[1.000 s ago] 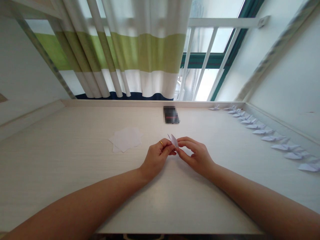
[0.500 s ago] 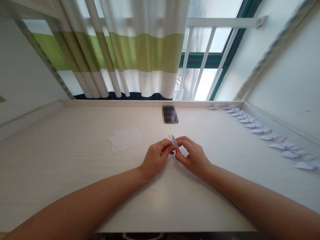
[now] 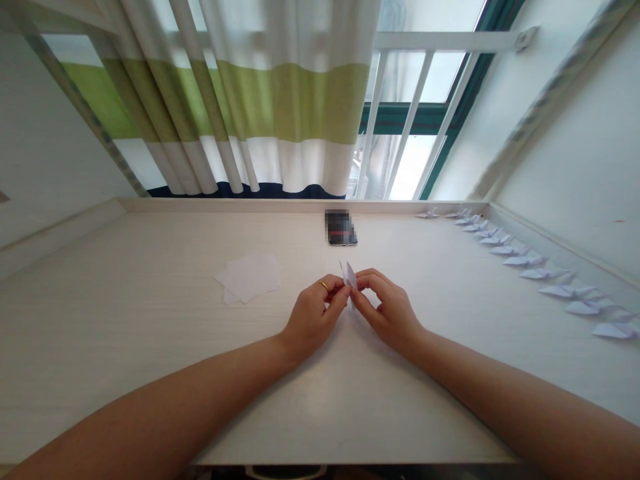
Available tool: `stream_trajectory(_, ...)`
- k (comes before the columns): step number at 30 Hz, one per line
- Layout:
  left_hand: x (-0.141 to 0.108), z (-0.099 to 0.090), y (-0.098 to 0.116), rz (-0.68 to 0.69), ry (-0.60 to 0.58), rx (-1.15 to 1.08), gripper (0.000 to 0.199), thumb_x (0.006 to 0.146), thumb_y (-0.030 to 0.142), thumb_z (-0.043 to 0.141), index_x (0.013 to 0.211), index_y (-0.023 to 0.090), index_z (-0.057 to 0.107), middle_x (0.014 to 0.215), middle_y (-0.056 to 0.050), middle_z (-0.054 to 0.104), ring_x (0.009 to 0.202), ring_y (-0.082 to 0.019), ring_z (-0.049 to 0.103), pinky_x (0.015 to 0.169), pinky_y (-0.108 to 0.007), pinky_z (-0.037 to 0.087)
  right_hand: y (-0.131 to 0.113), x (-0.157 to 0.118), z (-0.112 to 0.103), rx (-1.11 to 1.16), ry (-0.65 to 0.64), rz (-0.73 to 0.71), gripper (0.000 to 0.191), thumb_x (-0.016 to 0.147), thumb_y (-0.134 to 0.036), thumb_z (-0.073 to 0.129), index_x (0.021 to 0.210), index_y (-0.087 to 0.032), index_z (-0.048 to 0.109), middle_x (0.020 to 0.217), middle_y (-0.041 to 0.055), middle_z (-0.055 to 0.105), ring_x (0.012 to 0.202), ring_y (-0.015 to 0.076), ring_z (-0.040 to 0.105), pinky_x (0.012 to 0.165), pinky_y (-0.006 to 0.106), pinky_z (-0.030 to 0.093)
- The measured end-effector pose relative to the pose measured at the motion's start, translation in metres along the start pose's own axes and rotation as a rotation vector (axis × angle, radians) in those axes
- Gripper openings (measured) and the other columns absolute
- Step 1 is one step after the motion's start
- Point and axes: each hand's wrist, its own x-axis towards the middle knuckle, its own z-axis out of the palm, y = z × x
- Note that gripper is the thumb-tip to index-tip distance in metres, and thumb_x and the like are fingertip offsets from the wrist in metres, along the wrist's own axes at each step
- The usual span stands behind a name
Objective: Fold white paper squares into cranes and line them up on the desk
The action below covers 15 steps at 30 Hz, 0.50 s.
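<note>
Above the middle of the pale wooden table, we hold a small folded white paper piece between both hands, raised a little off the surface. Our left hand, with a ring on one finger, pinches the piece's left side, thumb and fingertips pressed together on the paper. Our right hand clamps the right side in the same way, fingers curled and closed on it. Two pointed flaps stick up above our fingertips, so we judge the folding to be well along but not finished: the piece does not yet have the spread shape of the others.

Along the right edge of the table, a row of finished folded paper figures runs from the far corner toward us, each lying flat and a little apart from the next. That row suggests much of the work is done. To the left of our hands, well apart from them, a small stack of flat white sheets waits unfolded, so more remain. Beyond our hands, near the window, lies a dark phone.
</note>
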Motion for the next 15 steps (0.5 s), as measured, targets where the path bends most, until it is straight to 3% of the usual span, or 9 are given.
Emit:
stream_trajectory(3, 0.0002, 0.0000, 0.0002, 0.006, 0.068, -0.024, 0.014, 0.077, 0.030, 0.050, 0.074, 0.017, 0.052, 0.074, -0.001, 0.053, 0.068, -0.011, 0.052, 0.057, -0.021, 0.042, -0.0009, -0.0015, 0.0009, 0.032, 0.012, -0.010, 0.009, 0.079, -0.012, 0.045, 0.080, -0.018, 0.052, 0.084, 0.0053, 0.057, 0.076, 0.0139, 0.054, 0.066, 0.025, 0.044)
stream_trajectory(6, 0.0003, 0.0004, -0.0004, 0.043, 0.103, -0.074, 0.013, 0.076, 0.030, 0.052, 0.073, 0.016, 0.052, 0.077, -0.001, 0.051, 0.072, -0.012, 0.052, 0.061, -0.022, 0.045, -0.0008, -0.0017, 0.0024, 0.058, 0.027, -0.008, 0.009, 0.080, -0.014, 0.045, 0.080, -0.019, 0.051, 0.084, 0.0051, 0.057, 0.077, 0.0143, 0.054, 0.067, 0.026, 0.044)
stream_trajectory(11, 0.0004, 0.0016, -0.0025, -0.008, 0.150, -0.171, 0.016, 0.074, 0.031, 0.055, 0.077, 0.015, 0.053, 0.075, -0.002, 0.055, 0.070, -0.012, 0.054, 0.065, -0.024, 0.046, -0.0019, -0.0007, 0.0037, 0.096, 0.025, 0.067, 0.007, 0.081, -0.018, 0.046, 0.079, -0.019, 0.053, 0.082, 0.0040, 0.057, 0.076, 0.0139, 0.053, 0.066, 0.026, 0.043)
stream_trajectory(15, 0.0012, 0.0011, -0.0036, 0.006, 0.191, -0.137, 0.013, 0.075, 0.028, 0.054, 0.074, 0.016, 0.055, 0.072, -0.001, 0.057, 0.069, -0.012, 0.054, 0.067, -0.025, 0.044, -0.0028, -0.0006, 0.0045, 0.122, 0.027, 0.114, 0.007, 0.081, -0.019, 0.046, 0.079, -0.019, 0.053, 0.082, 0.0038, 0.056, 0.076, 0.0142, 0.053, 0.067, 0.026, 0.043)
